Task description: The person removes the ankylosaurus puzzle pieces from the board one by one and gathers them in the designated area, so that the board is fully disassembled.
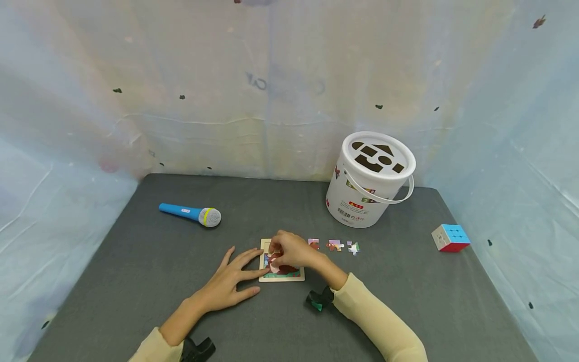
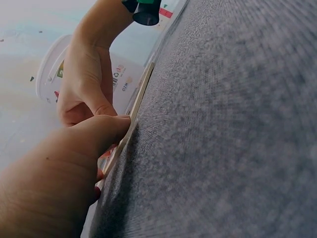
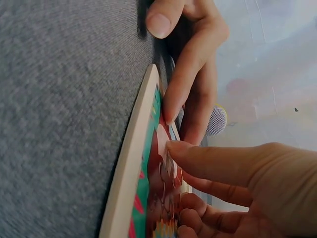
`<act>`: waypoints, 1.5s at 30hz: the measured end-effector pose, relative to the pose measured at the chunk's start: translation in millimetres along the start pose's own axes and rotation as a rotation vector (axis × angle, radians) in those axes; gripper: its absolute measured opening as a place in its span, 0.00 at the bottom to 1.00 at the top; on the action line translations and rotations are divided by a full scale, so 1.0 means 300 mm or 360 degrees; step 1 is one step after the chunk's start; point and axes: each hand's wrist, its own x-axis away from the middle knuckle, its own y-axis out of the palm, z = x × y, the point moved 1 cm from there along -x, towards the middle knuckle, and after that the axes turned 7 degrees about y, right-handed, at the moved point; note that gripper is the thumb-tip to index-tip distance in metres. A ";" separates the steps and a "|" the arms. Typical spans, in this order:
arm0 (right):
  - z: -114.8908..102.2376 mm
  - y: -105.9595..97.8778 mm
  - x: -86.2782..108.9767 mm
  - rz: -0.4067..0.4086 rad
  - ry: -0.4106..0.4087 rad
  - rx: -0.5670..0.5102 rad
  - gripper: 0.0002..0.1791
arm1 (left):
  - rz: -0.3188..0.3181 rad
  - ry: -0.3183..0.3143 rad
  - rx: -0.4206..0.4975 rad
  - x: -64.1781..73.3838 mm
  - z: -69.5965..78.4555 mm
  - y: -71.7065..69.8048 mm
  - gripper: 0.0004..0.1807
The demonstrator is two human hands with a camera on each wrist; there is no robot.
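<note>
Right hand (image 1: 293, 250) hides part of the puzzle (image 1: 284, 270)

Mid-tabletop (image 1: 271, 322), the curled right hand covers the pale-rimmed puzzle's upper section; whether it pinches a piece cannot be told. The left hand (image 1: 226, 282), fingers spread, touches the 9 o'clock side. Jagged loose pieces (image 1: 335, 246) lie towards 3 o'clock. Only the wrist views reveal woven tabletop texture.

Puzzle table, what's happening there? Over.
Left hand spread, fingers on puzzle. Right hand curled over it, grip unclear. Three loose pieces alongside, not blocking.
</note>
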 end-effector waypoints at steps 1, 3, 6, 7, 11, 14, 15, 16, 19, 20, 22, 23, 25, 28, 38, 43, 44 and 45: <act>-0.002 -0.001 0.001 0.0000 0.0001 0.0001 0.10 | -0.0002 -0.0002 0.0002 -0.001 0.000 0.000 0.27; -0.004 -0.002 0.002 0.0001 0.0000 0.0006 0.10 | -0.0004 -0.0004 0.0007 -0.001 0.000 -0.001 0.27; -0.009 -0.005 0.003 -0.0003 -0.0004 0.0010 0.11 | -0.0005 -0.0003 0.0006 -0.002 0.000 -0.001 0.27; -0.011 -0.006 0.004 -0.0005 -0.0003 0.0011 0.11 | -0.0003 0.0000 0.0006 -0.002 0.000 -0.001 0.27; -0.018 -0.005 0.003 -0.0015 -0.0033 -0.0023 0.13 | 0.0005 0.0006 0.0011 -0.001 0.001 -0.001 0.27; -0.022 0.000 0.001 -0.0018 -0.0106 -0.0069 0.15 | 0.0005 0.0001 0.0019 0.000 0.000 0.000 0.27; -0.023 0.001 0.001 -0.0017 -0.0134 -0.0085 0.16 | 0.0004 -0.0003 0.0024 0.000 0.000 -0.001 0.27; -0.023 0.003 0.001 -0.0013 -0.0157 -0.0094 0.17 | 0.0004 -0.0005 0.0031 0.000 0.000 -0.001 0.27; -0.025 0.006 0.003 -0.0007 -0.0198 -0.0127 0.18 | 0.0002 -0.0013 0.0037 0.000 0.001 -0.003 0.27; -0.026 0.006 0.003 -0.0006 -0.0201 -0.0136 0.18 | 0.0002 -0.0013 0.0036 0.000 0.001 -0.002 0.27; -0.024 0.009 0.003 -0.0006 -0.0202 -0.0156 0.18 | -0.0001 -0.0013 0.0035 0.000 0.002 -0.002 0.27; -0.024 0.010 0.004 -0.0007 -0.0203 -0.0160 0.18 | -0.0001 -0.0013 0.0033 0.000 0.002 -0.002 0.27; -0.021 0.012 0.004 -0.0008 -0.0202 -0.0173 0.18 | -0.0001 -0.0012 0.0033 0.001 0.002 -0.001 0.27; -0.017 0.014 0.005 0.0002 -0.0194 -0.0197 0.18 | 0.0005 -0.0007 0.0028 0.001 0.002 -0.001 0.27; 0.000 0.012 0.004 0.0112 -0.0142 -0.0102 0.08 | 0.0021 -0.0004 0.0020 0.002 0.003 -0.002 0.28; -0.003 0.011 0.007 0.0088 -0.0143 -0.0113 0.08 | 0.0021 -0.0009 0.0024 0.003 0.003 -0.002 0.28; -0.004 0.010 0.007 0.0086 -0.0145 -0.0120 0.08 | 0.0023 -0.0009 0.0023 0.003 0.003 -0.002 0.28; -0.005 0.010 0.007 0.0084 -0.0146 -0.0126 0.08 | 0.0024 -0.0010 0.0022 0.003 0.003 -0.001 0.28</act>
